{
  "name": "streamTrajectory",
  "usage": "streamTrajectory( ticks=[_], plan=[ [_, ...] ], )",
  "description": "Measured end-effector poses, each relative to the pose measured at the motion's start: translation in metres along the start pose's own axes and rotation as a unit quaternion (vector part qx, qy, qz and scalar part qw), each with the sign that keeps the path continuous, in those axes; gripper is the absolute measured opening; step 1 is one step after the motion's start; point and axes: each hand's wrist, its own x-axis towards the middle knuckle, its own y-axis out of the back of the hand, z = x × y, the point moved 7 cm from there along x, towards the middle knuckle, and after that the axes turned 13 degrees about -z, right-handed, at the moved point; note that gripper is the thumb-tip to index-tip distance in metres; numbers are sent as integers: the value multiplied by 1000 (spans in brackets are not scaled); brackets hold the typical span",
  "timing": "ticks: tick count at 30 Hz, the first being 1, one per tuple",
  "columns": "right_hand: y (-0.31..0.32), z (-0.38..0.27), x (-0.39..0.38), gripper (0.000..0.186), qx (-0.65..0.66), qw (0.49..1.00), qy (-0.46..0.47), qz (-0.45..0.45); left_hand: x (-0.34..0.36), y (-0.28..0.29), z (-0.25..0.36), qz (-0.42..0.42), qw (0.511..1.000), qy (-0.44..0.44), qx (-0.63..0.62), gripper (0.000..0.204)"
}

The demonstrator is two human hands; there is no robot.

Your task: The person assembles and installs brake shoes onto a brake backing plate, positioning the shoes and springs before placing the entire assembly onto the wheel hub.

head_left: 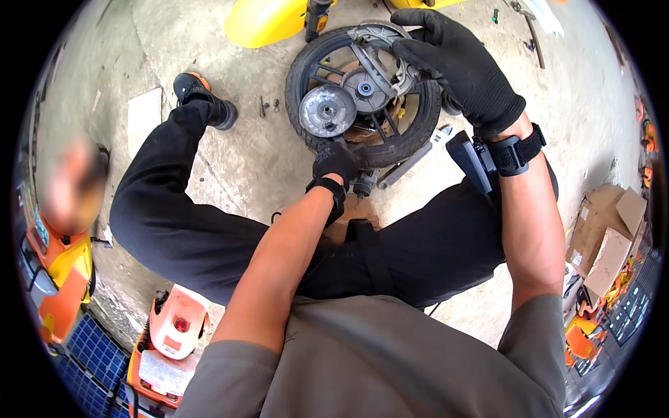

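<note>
A wheel with a black tyre (pixel 301 70) lies flat on the concrete floor in front of me. My right hand (pixel 456 70), in a black glove, grips a pair of curved metal brake shoes (pixel 376 68) over the wheel's far right part. A round silver brake plate (pixel 326 111) sits tilted over the wheel's near left side. Just below it is my left hand (pixel 336 161), gloved and closed; what its fingers hold is hidden. Between the plate and the shoes shows the grey wheel hub (pixel 368 90).
Small bolts (pixel 265 106) lie left of the wheel, and a metal bar (pixel 405 167) at its near right. Yellow bodywork (pixel 265 21) stands beyond. An opened cardboard box (pixel 601 237) is on the right. Orange vehicles (pixel 178 327) and a blurred person (pixel 75 184) are at left.
</note>
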Motion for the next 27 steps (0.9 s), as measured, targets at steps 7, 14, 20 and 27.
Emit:
streamTrajectory(
  ticks=[7,14,20,27],
  plan=[
    [2,-7,-2,41,90,996,1,-15,0,6,-7,0,1000,9,3,44],
    [1,2,-2,43,-5,1000,6,-1,-15,28,-4,-11,1000,-22,-7,39],
    [6,20,7,44,-84,996,5,1,16,14,-35,25,989,-102,99,31],
    [8,19,2,46,-34,999,3,5,-14,36,-30,-22,975,-93,-200,29]
  ],
)
